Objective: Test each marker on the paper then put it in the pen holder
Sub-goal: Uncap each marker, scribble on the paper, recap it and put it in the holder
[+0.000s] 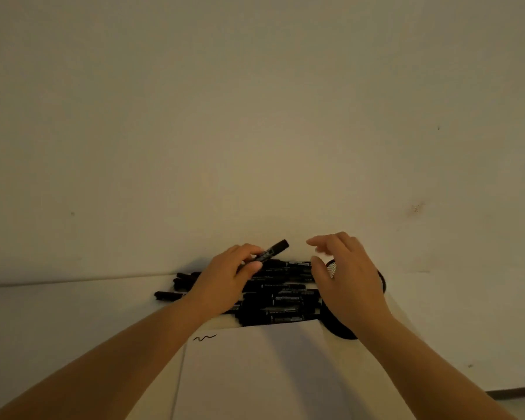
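Observation:
My left hand pinches a black marker between thumb and fingers; its capped end tilts up and to the right. Under it lies a pile of several black markers on the white table. My right hand hovers beside the raised marker with its fingers loosely spread and nothing in it. It covers most of a black mesh pen holder, whose rim shows between thumb and palm. White paper lies in front of me with one black squiggle near its top left corner.
A plain pale wall rises straight behind the table. The table's back edge runs along the wall on the left. A strip of floor edge shows at the lower right.

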A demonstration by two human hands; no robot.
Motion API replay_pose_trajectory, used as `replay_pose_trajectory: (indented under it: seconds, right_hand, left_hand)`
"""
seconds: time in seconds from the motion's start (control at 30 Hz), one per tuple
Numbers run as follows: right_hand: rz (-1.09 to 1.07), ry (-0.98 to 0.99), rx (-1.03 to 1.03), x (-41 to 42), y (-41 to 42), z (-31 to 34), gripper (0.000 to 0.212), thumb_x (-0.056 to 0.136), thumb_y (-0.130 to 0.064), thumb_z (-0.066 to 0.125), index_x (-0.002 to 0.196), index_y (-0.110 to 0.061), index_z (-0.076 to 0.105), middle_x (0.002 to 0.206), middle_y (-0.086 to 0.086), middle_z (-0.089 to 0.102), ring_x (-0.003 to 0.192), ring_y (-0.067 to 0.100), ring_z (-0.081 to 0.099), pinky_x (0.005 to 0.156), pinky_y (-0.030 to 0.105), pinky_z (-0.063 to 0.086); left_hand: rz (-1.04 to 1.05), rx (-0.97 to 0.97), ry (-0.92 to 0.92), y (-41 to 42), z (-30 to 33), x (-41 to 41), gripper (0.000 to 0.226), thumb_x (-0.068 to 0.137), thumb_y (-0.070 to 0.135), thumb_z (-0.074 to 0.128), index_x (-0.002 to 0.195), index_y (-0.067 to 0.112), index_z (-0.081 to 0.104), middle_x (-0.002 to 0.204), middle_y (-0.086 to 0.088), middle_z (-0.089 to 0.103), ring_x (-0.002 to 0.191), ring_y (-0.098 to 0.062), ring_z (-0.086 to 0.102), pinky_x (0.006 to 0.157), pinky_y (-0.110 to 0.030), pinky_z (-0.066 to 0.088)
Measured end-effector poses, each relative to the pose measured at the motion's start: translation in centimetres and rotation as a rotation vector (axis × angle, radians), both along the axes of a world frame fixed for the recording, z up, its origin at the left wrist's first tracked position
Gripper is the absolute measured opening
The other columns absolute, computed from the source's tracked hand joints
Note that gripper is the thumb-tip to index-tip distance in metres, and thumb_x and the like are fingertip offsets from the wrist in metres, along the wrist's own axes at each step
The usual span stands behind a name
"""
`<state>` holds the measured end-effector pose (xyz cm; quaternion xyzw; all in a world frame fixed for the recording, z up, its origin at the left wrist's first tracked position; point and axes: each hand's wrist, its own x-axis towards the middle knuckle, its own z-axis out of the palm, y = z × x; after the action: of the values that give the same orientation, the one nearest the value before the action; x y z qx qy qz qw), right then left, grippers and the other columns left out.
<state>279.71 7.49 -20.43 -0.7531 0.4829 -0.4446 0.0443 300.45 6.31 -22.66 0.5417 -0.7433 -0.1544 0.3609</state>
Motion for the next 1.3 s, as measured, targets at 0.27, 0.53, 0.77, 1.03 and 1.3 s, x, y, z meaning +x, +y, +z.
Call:
replay_pose_trajectory:
  seconds: [0.27,0.53,0.77,1.03,1.3]
  right_hand:
    - [0.261,-0.708,0.635,6.7,6.5,-3.0,0.011,0.089,-0.025,0.055,0.084,-0.018,0.063,0.055,-0.005,0.059,0.047,0.002,0.051,0.045,0.015,0.041]
    - [0.131,-0.937,0.770,8.1,9.5,-4.8,0.020,0.091,-0.030,0.051,0.083,-0.014,0.061,0.046,-0.007,0.053,0.043,0.002,0.047,0.049,0.024,0.040]
    - [0.257,-0.874,1.065,8.9,12.0,-5.1,0.027,0.088,-0.025,0.055,0.068,-0.006,0.060,0.039,0.001,0.047,0.032,0.009,0.041,0.035,0.019,0.033]
    - [0.343,-0.838,1.097,8.3,12.7,-4.5,0.027,0.086,-0.009,0.050,0.060,0.000,0.053,0.034,0.006,0.042,0.028,0.013,0.035,0.036,0.021,0.027]
    - [0.573,-0.721,0.942,8.3,12.1,-4.5,0.045,0.084,-0.008,0.050,0.040,-0.017,0.052,0.037,0.007,0.042,0.032,0.016,0.033,0.037,0.020,0.028]
  left_hand:
    - [0.028,0.056,0.216,9.4,-1.8,0.6,0.018,0.083,0.029,0.062,0.085,0.046,0.057,0.079,0.020,0.065,0.077,0.007,0.060,0.067,-0.004,0.043]
    - [0.192,-0.041,0.093,14.8,-4.3,3.8,0.019,0.080,0.032,0.065,0.098,0.038,0.065,0.081,0.031,0.060,0.082,0.010,0.057,0.067,-0.003,0.042]
    - [0.094,-0.191,-0.330,17.5,-3.5,3.3,0.027,0.083,0.046,0.051,0.090,0.027,0.069,0.071,0.015,0.067,0.057,-0.001,0.058,0.051,-0.013,0.043]
    - [0.051,-0.019,-0.154,19.8,-3.3,2.8,0.046,0.088,0.054,0.033,0.090,0.024,0.067,0.068,0.010,0.065,0.061,-0.008,0.061,0.056,-0.014,0.044]
    - [-0.014,0.330,0.133,20.3,-2.2,3.4,0.024,0.091,0.027,0.049,0.073,0.034,0.064,0.056,0.018,0.060,0.053,0.000,0.057,0.053,-0.011,0.044]
